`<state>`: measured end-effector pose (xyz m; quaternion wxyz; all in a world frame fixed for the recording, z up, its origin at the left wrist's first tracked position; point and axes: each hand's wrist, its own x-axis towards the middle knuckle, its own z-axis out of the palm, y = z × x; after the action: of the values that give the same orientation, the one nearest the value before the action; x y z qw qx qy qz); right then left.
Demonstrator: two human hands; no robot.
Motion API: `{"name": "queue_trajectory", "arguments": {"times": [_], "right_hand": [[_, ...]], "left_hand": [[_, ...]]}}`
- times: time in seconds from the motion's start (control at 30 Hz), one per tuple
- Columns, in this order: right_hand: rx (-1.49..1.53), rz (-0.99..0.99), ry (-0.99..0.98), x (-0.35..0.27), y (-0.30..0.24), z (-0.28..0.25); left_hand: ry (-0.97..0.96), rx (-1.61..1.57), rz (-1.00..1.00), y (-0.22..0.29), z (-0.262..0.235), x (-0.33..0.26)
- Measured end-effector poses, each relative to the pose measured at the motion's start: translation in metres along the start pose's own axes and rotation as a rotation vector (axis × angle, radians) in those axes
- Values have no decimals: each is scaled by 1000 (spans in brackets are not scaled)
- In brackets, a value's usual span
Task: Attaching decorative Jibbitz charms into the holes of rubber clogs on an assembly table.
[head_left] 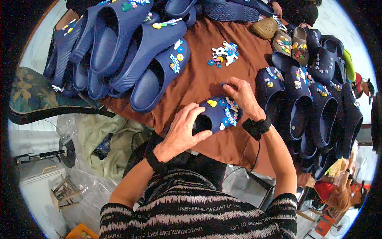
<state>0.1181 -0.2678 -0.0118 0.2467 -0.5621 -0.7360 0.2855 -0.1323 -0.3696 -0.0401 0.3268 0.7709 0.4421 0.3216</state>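
Observation:
My left hand [184, 128] is wrapped round a navy slide slipper [211, 118] that rests on the brown cloth [203, 75] in front of me. Yellow, blue and white shoe charms sit on its upper. Just above the slipper's far end, my right hand [241, 95] pinches a small blue charm [223, 84] between thumb and fingertips. Farther off on the cloth lies a little heap of loose charms [223, 54], white, blue and yellow. The slipper's toe is partly hidden behind my right hand.
Stacked navy slippers [119, 44] fill the left of the table. More dark slippers [296, 99] and clogs, some with charms, line the right side. A patterned stool seat [43, 95] stands at far left. Another person's hand [277, 9] shows at the far edge; another person [343, 191] is at lower right.

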Motion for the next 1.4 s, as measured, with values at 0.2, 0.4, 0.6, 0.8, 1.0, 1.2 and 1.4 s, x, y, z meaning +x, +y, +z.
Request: {"name": "queue_trajectory", "arguments": {"times": [0.2, 0.4, 0.6, 0.8, 1.0, 1.2, 1.4], "right_hand": [[48, 52, -33, -5, -9, -2], [-55, -19, -41, -8, -23, 6], [-29, -44, -113, -15, -36, 4], [-47, -137, -143, -22, -39, 13], [-157, -265, -183, -21, -44, 17], [-313, -417, -185, -21, -45, 20], [-467, -356, -316, -28, -57, 13]], "left_hand": [[66, 60, 60, 5, -2, -5], [30, 108, 114, 3, -2, -5], [92, 231, 103, 5, -1, -7], [186, 106, 30, 3, 9, -16], [166, 125, 47, -1, 10, -16], [165, 156, 47, 0, 9, -17], [166, 139, 43, 0, 10, -17]]}}
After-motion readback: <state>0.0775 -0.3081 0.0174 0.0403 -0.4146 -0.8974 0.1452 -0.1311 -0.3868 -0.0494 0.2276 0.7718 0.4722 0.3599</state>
